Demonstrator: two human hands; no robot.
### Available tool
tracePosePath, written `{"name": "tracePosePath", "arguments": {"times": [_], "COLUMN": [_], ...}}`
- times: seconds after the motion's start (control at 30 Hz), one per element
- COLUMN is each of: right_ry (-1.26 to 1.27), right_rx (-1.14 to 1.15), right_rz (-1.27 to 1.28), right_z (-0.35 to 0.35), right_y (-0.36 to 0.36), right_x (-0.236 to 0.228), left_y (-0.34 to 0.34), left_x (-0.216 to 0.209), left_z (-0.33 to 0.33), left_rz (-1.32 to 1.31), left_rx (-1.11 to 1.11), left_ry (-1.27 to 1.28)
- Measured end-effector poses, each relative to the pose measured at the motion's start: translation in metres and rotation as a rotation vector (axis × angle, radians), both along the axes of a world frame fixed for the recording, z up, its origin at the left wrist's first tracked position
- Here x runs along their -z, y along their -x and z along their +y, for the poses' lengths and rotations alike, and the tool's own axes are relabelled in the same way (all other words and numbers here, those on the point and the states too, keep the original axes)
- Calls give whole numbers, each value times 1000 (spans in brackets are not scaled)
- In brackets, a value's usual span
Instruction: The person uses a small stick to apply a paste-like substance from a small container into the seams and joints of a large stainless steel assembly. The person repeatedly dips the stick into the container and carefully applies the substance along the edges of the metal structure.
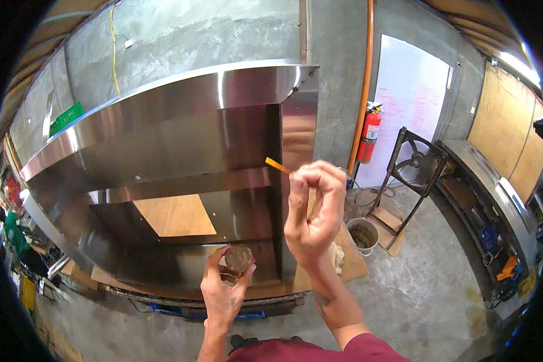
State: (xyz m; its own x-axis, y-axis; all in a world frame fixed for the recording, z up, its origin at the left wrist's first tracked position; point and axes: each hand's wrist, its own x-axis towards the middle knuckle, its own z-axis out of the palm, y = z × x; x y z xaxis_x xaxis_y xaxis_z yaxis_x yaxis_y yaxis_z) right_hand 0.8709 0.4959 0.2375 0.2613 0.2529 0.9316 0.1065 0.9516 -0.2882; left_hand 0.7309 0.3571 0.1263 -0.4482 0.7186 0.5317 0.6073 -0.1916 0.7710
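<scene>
My left hand (221, 294) is wrapped round a small round container (239, 258), seen from above, with a dull brownish-grey top or contents. Raised higher and to the right, my right hand (317, 211) pinches a thin stick with a yellow end (274, 163); the tip points up and left, and the rest of it is hidden by the fingers. Both hands are in front of a large stainless steel hood-like box (163, 142), whose hollow side faces me. A rectangular opening in it shows a wooden surface (176, 215) behind.
A wooden board (355, 265) with a pale cloth (336, 259) lies to the right. Beyond are a bucket (363, 234), a black metal frame (413, 175), a fire extinguisher (371, 134) and a whiteboard (407, 108). Metal shelving (489, 205) with tools stands far right.
</scene>
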Motion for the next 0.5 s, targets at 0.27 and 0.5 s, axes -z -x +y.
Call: {"name": "tracePosePath", "arguments": {"times": [0.27,0.5], "right_ry": [120,64], "right_rx": [-49,36], "right_rz": [-540,-747], "right_z": [-48,-56], "right_y": [-37,-31], "right_x": [56,64], "left_y": [1,1], "left_x": [1,8], "left_z": [10,7], "left_rz": [78,125], "left_rx": [-9,17], "left_ry": [-44,-107]}}
